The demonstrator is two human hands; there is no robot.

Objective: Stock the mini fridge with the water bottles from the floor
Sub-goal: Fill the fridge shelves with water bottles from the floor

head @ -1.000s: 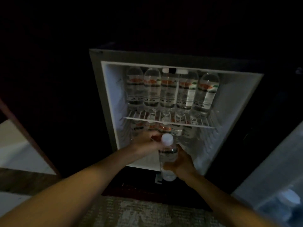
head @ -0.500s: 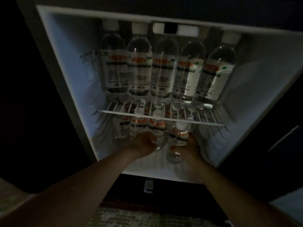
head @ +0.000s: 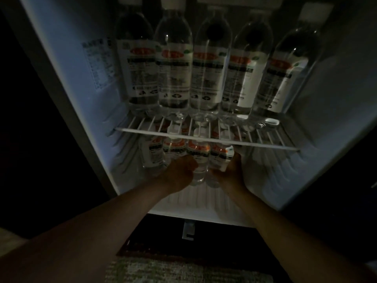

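Both forearms reach forward, left hand (head: 179,173) curled, right hand (head: 231,172) gripping a bottle (head: 221,158).

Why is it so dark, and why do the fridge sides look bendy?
Head view: dim all over, only the mini fridge walls catch pale light; the left hand, right hand and lower bottles are murky, slightly blurred; the wide lens splays the walls outward; a glare spot sits under the rightmost top bottle.

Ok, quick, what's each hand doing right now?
Left hand: grips a water bottle in the lower compartment.
Right hand: grips a second water bottle right beside it.
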